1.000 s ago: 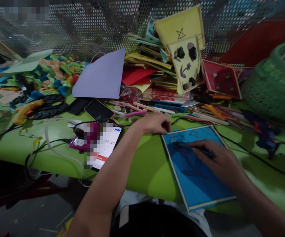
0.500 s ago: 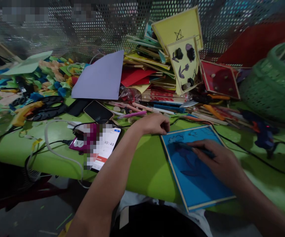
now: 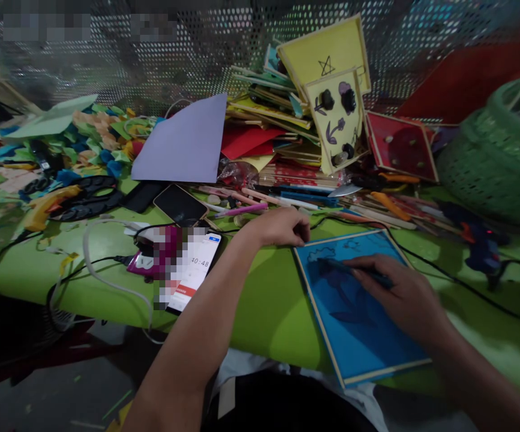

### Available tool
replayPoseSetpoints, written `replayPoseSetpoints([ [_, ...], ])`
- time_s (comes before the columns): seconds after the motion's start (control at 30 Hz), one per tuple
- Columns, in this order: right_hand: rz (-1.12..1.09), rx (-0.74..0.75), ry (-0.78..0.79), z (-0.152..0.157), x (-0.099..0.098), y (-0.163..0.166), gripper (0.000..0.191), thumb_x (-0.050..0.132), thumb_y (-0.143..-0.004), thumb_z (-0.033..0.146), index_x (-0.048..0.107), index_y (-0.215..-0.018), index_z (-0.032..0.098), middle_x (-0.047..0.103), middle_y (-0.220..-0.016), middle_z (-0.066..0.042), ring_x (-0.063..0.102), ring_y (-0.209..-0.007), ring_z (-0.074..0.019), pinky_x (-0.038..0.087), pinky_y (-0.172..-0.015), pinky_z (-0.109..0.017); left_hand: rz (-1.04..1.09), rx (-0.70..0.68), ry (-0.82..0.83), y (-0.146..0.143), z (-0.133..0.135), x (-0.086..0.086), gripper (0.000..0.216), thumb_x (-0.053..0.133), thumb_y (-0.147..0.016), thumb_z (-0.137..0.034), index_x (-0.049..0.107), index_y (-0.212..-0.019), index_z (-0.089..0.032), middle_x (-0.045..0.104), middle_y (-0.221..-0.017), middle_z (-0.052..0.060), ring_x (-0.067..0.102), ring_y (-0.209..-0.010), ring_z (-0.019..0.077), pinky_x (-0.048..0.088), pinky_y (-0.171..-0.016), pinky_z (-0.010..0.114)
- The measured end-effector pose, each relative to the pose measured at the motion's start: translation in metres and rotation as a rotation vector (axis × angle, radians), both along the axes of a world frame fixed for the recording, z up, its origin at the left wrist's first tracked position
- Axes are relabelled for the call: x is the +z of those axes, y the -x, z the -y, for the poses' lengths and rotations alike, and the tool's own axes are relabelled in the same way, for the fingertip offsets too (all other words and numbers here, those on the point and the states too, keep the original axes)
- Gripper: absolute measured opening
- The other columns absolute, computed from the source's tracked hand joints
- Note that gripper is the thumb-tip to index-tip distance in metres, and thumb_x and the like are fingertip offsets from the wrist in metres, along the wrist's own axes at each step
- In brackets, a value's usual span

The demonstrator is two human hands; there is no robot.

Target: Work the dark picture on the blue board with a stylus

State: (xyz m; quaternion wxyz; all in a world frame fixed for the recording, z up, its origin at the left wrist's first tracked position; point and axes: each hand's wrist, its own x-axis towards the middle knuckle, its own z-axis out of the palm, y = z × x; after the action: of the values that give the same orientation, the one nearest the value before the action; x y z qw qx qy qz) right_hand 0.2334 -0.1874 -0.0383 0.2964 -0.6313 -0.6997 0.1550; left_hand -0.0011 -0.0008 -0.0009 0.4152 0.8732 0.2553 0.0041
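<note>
A blue picture panel [image 3: 376, 354] edged with pale wooden strips lies tilted on the green table. It carries dark drawn lines of a flower with a stem and leaves, and a cloud-like outline at its upper left. My right hand [image 3: 406, 294] is closed around a dark marker [image 3: 331, 264], whose tip rests on or just above the flower head. At the panel's upper left corner sits my left hand [image 3: 284, 227], its fingers curled and touching the corner. Whatever those fingers may hold is hidden.
A lit phone [image 3: 197, 264] and a magenta power strip [image 3: 154, 258] with cables lie left of my forearm. Behind are pens, a lilac sheet [image 3: 183, 141], stacked framed cards and a yellow flower card [image 3: 336, 129]. A green basket [image 3: 496, 156] and blue glue gun [image 3: 478, 240] stand right.
The whole view has shifted very slightly. Both hands, the marker and the panel look practically unchanged.
</note>
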Motion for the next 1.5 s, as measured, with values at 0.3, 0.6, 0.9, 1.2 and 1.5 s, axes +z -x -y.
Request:
replayPoseSetpoints([
  [0.3, -0.01, 0.004, 0.002, -0.0011, -0.0006, -0.0001, 0.028, 0.058, -0.1, 0.048, 0.079, -0.105, 0.031, 0.083, -0.098, -0.003, 0.078, -0.088, -0.026, 0.061, -0.083, -0.039, -0.002, 0.011, -0.002, 0.0001, 0.0003, 0.0003, 0.016, 0.073, -0.082, -0.009, 0.079, -0.095, -0.015, 0.079, -0.094, 0.003, 0.071, -0.085, 0.0143, 0.048, -0.074, 0.024],
  [0.6, -0.008, -0.011, -0.015, -0.0002, 0.0005, 0.0006, 0.029, 0.058, -0.099, 0.05, 0.079, -0.103, 0.031, 0.083, -0.096, -0.003, 0.078, -0.085, -0.026, 0.062, -0.082, -0.04, -0.011, 0.005, -0.005, -0.0002, 0.0002, 0.0012, 0.015, 0.074, -0.082, -0.011, 0.079, -0.096, -0.015, 0.079, -0.094, 0.004, 0.071, -0.084, 0.0145, 0.05, -0.076, 0.026],
  [0.9, -0.012, 0.023, 0.027, 0.002, 0.001, -0.0009, 0.028, 0.058, -0.1, 0.048, 0.079, -0.106, 0.031, 0.082, -0.098, -0.003, 0.078, -0.088, -0.0259, 0.061, -0.081, -0.039, -0.009, 0.006, -0.003, 0.0005, 0.0002, 0.0032, 0.016, 0.073, -0.082, -0.011, 0.08, -0.096, -0.015, 0.079, -0.096, 0.005, 0.07, -0.085, 0.0155, 0.05, -0.076, 0.027],
  [1.2, 0.007, -0.01, 0.012, 0.0012, -0.0013, -0.0037, 0.025, 0.059, -0.099, 0.045, 0.078, -0.107, 0.031, 0.082, -0.098, -0.002, 0.077, -0.086, -0.0254, 0.06, -0.083, -0.039, -0.003, 0.001, 0.002, 0.0008, -0.0001, 0.001, 0.016, 0.073, -0.082, -0.011, 0.079, -0.096, -0.015, 0.079, -0.095, 0.005, 0.07, -0.085, 0.0154, 0.049, -0.076, 0.026],
  [1.5, 0.008, -0.018, 0.0, 0.0004, 0.0004, -0.0018, 0.027, 0.058, -0.099, 0.047, 0.079, -0.105, 0.031, 0.083, -0.097, -0.003, 0.078, -0.086, -0.0266, 0.062, -0.083, -0.041, 0.004, 0.003, 0.006, 0.0009, -0.0006, 0.0012, 0.015, 0.074, -0.082, -0.011, 0.079, -0.095, -0.014, 0.079, -0.094, 0.006, 0.07, -0.084, 0.0161, 0.05, -0.076, 0.028],
])
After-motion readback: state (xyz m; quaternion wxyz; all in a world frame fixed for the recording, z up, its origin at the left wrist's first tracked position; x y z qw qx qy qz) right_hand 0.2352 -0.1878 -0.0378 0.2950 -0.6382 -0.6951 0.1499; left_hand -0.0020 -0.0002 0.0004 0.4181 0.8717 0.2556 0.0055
